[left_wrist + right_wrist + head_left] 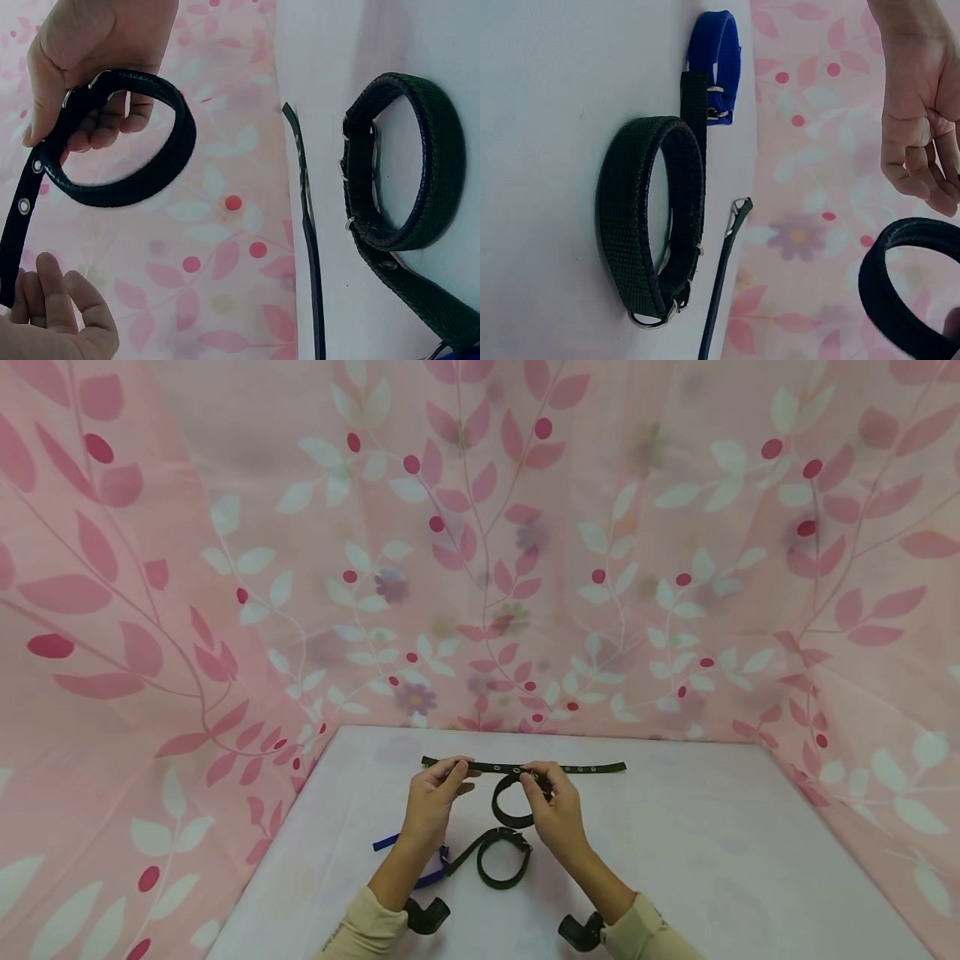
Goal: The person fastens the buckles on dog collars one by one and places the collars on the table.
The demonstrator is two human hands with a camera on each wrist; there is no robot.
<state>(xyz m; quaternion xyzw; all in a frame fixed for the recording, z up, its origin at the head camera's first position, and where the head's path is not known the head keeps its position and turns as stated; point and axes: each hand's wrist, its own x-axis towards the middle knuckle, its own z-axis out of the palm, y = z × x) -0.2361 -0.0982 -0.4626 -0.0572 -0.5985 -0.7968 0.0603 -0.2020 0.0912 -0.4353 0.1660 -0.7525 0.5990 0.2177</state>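
Above the table, a dark collar buckled into a ring is held between both hands. My right hand grips it near the buckle, thumb and fingers on the band. My left hand pinches the end of its strap tail, drawn out to the left and showing metal eyelets. In the right wrist view the ring hangs at the lower right, with my left hand above it and my right hand mostly out of frame. Below the hands lies a dark green collar, also buckled into a ring, its tail pointing left.
A blue collar lies at the left, partly behind my left forearm in the head view. Along the far part of the white table a dark collar is stretched flat. Pink leaf-patterned cloth surrounds the table.
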